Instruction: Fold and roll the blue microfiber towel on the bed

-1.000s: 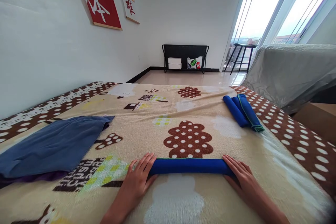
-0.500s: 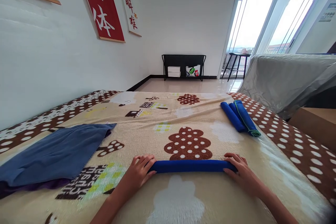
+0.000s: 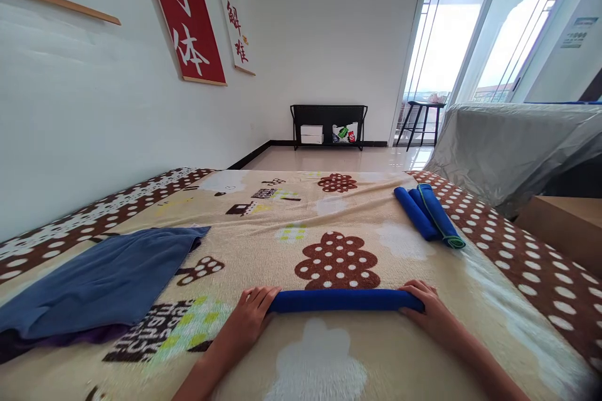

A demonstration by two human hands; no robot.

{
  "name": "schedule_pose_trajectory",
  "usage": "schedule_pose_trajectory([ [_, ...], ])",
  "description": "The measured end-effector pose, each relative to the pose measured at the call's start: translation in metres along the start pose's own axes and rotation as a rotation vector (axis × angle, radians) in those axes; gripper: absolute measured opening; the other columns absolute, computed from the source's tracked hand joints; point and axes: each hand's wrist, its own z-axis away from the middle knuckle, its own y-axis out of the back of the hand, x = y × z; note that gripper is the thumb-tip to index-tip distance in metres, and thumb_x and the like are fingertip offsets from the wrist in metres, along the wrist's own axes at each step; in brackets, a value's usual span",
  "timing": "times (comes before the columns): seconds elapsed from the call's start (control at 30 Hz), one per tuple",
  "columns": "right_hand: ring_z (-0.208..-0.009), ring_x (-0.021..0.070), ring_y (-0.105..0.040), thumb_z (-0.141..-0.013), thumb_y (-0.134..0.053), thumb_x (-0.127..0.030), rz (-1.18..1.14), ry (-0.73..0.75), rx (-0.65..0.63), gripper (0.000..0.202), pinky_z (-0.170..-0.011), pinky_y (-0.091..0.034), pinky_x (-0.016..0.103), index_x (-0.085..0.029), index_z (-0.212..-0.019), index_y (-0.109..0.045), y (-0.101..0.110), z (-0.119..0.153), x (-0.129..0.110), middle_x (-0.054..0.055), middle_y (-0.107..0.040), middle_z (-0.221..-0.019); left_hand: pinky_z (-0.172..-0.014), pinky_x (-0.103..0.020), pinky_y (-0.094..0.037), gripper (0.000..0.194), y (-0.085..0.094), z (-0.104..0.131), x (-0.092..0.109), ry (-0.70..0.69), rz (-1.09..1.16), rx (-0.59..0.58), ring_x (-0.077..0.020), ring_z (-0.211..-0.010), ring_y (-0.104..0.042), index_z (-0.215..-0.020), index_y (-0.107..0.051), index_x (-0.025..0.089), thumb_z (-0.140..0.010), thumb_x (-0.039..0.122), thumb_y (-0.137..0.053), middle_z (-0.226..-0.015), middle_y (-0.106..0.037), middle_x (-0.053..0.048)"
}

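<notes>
A tightly rolled blue towel (image 3: 345, 301) lies crosswise on the patterned blanket (image 3: 254, 257) in front of me. My left hand (image 3: 256, 307) is closed over its left end, fingers on top and thumb mostly hidden. At the opposite end, my right hand (image 3: 426, 302) grips the roll in the same way, its thumb partly out of sight below. Farther off to the right rest two more blue rolls (image 3: 417, 213), side by side; one has a green edge. To the left, a grey-blue cloth (image 3: 103, 276) is spread flat over a purple one.
A black rack (image 3: 329, 119) holding white boxes stands against the far wall. Behind the bed's right side are a plastic-covered piece of furniture (image 3: 517, 144) and a cardboard box (image 3: 559, 222). A black stool (image 3: 423, 119) stands by the glass door.
The view has tilted up slightly. Both hands have shifted their fingers on the ends of the roll, and the thumbs show less. The roll stays in about the same place.
</notes>
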Motion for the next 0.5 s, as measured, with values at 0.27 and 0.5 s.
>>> schedule_pose_trajectory([
  [0.27, -0.114, 0.0245, -0.058, -0.093, -0.055, -0.047, 0.027, 0.039, -0.005, 0.049, -0.102, -0.042, 0.047, -0.027, -0.138, -0.051, 0.001, 0.007, -0.01, 0.009, -0.063, -0.126, -0.098, -0.041, -0.042, 0.039, -0.002, -0.005, -0.004, 0.107, 0.169, -0.133, -0.0247, -0.116, -0.055, -0.135, -0.049, 0.027, -0.097, 0.03, -0.049, -0.126, -0.063, -0.007],
  [0.5, -0.107, 0.0233, -0.062, -0.096, -0.048, -0.052, -0.027, 0.034, -0.001, 0.045, -0.095, -0.05, 0.042, -0.029, -0.134, -0.055, 0.052, -0.008, -0.02, 0.006, -0.067, -0.119, -0.098, -0.043, -0.041, 0.03, 0.013, -0.01, -0.002, 0.137, 0.241, -0.158, -0.0258, -0.112, -0.055, -0.125, -0.057, 0.022, -0.097, 0.026, -0.046, -0.118, -0.065, -0.008],
])
